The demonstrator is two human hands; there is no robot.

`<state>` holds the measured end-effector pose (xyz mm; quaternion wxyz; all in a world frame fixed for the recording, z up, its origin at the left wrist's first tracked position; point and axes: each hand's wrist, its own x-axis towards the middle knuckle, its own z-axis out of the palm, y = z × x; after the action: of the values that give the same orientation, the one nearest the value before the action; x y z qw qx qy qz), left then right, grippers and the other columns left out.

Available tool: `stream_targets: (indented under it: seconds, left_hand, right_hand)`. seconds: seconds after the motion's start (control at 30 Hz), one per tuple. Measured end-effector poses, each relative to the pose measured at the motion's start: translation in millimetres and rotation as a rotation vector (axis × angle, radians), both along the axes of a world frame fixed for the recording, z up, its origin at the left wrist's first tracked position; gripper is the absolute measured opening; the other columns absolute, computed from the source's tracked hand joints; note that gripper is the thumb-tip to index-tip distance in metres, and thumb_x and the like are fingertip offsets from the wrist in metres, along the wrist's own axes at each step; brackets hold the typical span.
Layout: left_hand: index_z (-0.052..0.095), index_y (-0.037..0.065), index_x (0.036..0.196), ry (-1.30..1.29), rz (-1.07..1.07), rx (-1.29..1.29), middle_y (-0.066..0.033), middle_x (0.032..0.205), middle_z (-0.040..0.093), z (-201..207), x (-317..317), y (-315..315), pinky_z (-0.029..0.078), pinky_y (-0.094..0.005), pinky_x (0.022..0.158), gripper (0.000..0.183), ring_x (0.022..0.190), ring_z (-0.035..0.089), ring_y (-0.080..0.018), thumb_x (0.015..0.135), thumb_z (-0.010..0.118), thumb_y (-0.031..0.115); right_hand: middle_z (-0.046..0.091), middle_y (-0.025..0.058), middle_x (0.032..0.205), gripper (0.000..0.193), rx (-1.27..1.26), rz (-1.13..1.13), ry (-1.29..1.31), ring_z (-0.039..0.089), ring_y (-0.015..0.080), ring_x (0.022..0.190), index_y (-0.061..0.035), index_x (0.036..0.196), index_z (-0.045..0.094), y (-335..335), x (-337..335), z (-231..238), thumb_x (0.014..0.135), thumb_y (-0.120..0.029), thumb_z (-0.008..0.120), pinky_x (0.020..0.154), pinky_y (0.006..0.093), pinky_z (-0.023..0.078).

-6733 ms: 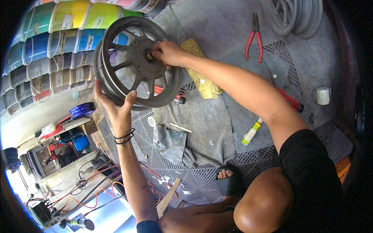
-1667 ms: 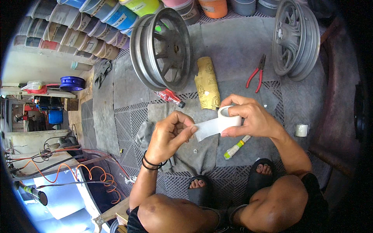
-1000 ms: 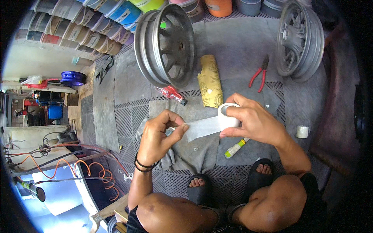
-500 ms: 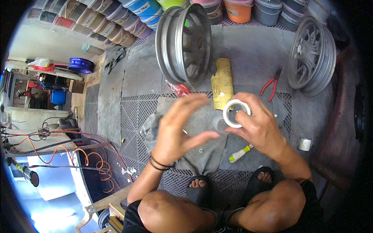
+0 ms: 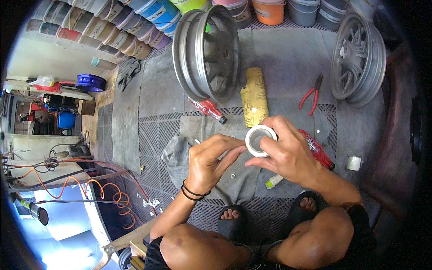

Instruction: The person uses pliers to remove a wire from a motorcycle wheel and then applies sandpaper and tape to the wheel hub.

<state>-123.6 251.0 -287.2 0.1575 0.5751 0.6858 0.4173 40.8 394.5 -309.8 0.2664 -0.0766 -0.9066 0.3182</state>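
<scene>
A roll of white tape [image 5: 250, 149] is held up in front of me, its round core facing upward. My right hand [image 5: 288, 153] grips it from the right, thumb at the core. The fingers of my left hand [image 5: 216, 157] are pinched together at the roll's left edge; whether a loose tape end is between them is too small to see. Beyond the roll lies a rolled sheet of yellow-brown printed paper [image 5: 255, 96]. A red bottle [image 5: 320, 152] lies just right of my right hand, partly covered by it.
A bare metal wheel rim [image 5: 207, 54] stands ahead, with another red bottle [image 5: 204, 107] below it. A second wheel [image 5: 355, 58], red-handled pliers [image 5: 311, 96] and a small white roll [image 5: 354, 165] are at right. A grey cloth [image 5: 177, 155] lies left. Paint buckets [image 5: 268, 11] line the back.
My left hand has come from spread fingers, apart from the roll, to a pinch at its edge. The roll has shifted slightly left and down. A red bottle now shows beside my right hand.
</scene>
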Motion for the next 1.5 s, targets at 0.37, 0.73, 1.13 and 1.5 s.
stream_targets:
  seconds: [0.37,0.73,1.13,1.5]
  left_hand:
    - [0.063,-0.001,0.09,-0.227,0.25,-0.066,-0.0061,0.082,0.061,-41.7,12.2,-5.5,0.049,-0.0264,0.068,0.01,0.074,0.062,-0.0142,0.083,0.069,-0.004]
    - [0.058,0.008,0.11,-1.489,0.238,-0.109,-0.0009,0.093,0.063,-99.6,-29.7,-30.3,0.051,-0.0264,0.073,0.02,0.081,0.062,-0.0119,0.091,0.063,0.002]
    - [0.058,0.009,0.113,-1.346,0.548,0.086,-0.0088,0.115,0.064,-130.4,-79.4,-62.8,0.053,-0.0333,0.092,0.024,0.104,0.062,-0.0195,0.091,0.062,-0.001]
    - [0.059,0.01,0.111,-1.385,0.466,0.135,-0.0076,0.109,0.066,-127.1,-82.6,-59.9,0.055,-0.032,0.087,0.021,0.097,0.064,-0.0182,0.091,0.063,0.004]
  right_hand:
    - [0.054,0.0138,0.1,0.042,0.003,-0.041,0.003,0.062,0.0305,0.089,-0.0031,0.08,0.061,-13.2,-9.7,-19.9,0.061,-0.031,0.087,0.069,0.0383,0.055]
    - [0.056,0.0164,0.103,0.048,-0.042,-0.042,0.161,0.063,0.0262,0.086,-0.0016,0.072,0.056,-20.9,-18.7,-43.7,0.063,-0.036,0.088,0.071,0.0355,0.055]
    - [0.06,0.0123,0.103,0.031,-0.353,0.293,0.057,0.061,0.0264,0.099,-0.0049,0.091,0.06,-7.1,-45.4,-186.6,0.087,-0.033,0.072,0.083,0.0394,0.05]
    - [0.062,0.0053,0.076,0.019,-1.137,-0.311,0.073,0.059,0.0136,0.063,-0.0004,0.092,0.064,146.3,-215.7,-148.2,0.093,-0.019,0.062,0.055,0.0292,0.048]
